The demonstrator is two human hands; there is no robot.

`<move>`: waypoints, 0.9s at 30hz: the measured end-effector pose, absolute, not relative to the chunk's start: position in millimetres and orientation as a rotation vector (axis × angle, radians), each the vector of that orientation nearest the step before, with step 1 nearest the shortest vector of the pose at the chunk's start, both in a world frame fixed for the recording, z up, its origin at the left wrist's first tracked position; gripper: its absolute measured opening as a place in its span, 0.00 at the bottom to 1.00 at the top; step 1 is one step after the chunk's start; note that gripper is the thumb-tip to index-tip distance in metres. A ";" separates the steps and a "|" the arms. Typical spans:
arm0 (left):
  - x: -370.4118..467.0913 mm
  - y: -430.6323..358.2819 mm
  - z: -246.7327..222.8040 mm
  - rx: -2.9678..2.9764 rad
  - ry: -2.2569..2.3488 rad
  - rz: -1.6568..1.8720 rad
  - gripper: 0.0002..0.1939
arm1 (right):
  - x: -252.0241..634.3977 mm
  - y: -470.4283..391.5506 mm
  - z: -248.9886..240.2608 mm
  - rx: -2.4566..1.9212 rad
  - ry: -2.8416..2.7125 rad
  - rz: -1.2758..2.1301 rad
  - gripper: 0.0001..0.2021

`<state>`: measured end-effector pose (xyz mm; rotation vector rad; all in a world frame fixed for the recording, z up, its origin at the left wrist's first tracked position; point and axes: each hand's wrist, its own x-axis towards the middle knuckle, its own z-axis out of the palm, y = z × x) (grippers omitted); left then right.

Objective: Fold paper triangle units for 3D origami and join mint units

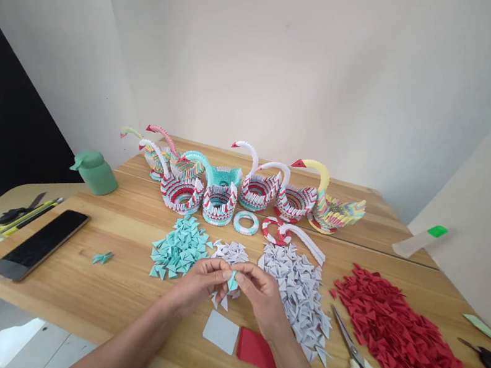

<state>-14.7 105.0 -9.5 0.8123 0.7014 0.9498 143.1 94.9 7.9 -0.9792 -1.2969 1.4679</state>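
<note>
Both hands meet above the front middle of the table, closed on one small folded teal paper piece [233, 281]. My left hand [206, 278] pinches it from the left, and my right hand [259, 287] pinches it from the right. Just behind the left hand spreads a heap of teal folded paper triangles [181, 245]. White triangles [295, 280] lie in a larger heap beyond the right hand, with a smaller white heap [230, 252] partly hidden behind the fingers. Below the hands lie a white paper rectangle [221, 332] and a red paper rectangle [256, 349], partly covered by my right forearm.
Folded-paper swans [218, 201] stand along the back, with paper rings [246, 223] before them. Red triangles [402, 342] and scissors [358, 357] lie right. A phone [40, 244], a green dispenser [95, 173] and a few teal pieces [102, 257] are left. A glue bottle [419, 241] stands far right.
</note>
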 end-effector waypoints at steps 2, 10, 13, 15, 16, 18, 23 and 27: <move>-14.9 105.4 -10.4 0.804 0.693 0.953 0.18 | 143.4 94.9 7.8 -0.979 -1.304 1.465 0.12; -15.7 105.7 -13.1 0.791 0.683 0.959 0.17 | 143.8 94.4 6.7 -0.932 -1.313 1.478 0.12; -15.7 105.3 -13.1 0.795 0.672 0.955 0.17 | 144.0 94.7 6.5 -0.920 -1.314 1.473 0.11; -15.6 105.0 -12.5 0.795 0.669 0.958 0.16 | 144.4 95.0 6.0 -0.921 -1.314 1.471 0.11; -15.5 104.9 -12.1 0.795 0.668 0.961 0.16 | 144.6 95.1 5.8 -0.924 -1.314 1.471 0.10; -15.4 104.8 -11.6 0.794 0.668 0.968 0.16 | 145.0 95.4 5.2 -0.930 -1.312 1.470 0.11; -15.6 105.4 -11.7 0.807 0.683 0.969 0.17 | 145.2 95.7 4.5 -0.928 -1.312 1.459 0.10; -15.1 105.4 -11.6 0.798 0.695 0.958 0.17 | 144.8 95.8 5.7 -0.925 -1.322 1.458 0.10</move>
